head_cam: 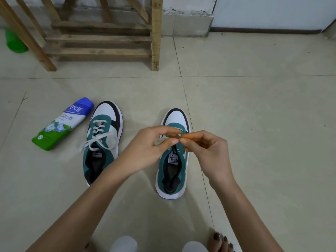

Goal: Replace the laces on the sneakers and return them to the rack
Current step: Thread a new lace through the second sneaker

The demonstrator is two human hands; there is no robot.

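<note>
Sneaker (103,142) by the bottle (63,124) is noted laced; second sneaker (172,171), on the floor, is seen largely unlaced, a lace end (160,141) pinched above it by left hand (145,151) and right hand (207,151); rack (101,39) return is judged outstanding.

Shot from a single head-worn wide-angle camera, aimed forward and steeply down at the tiled floor (254,124). Held close over the left hand (145,148) and right hand (209,153), both near frame centre. Reaches as far as the wooden rack (101,40) at the top edge
</note>
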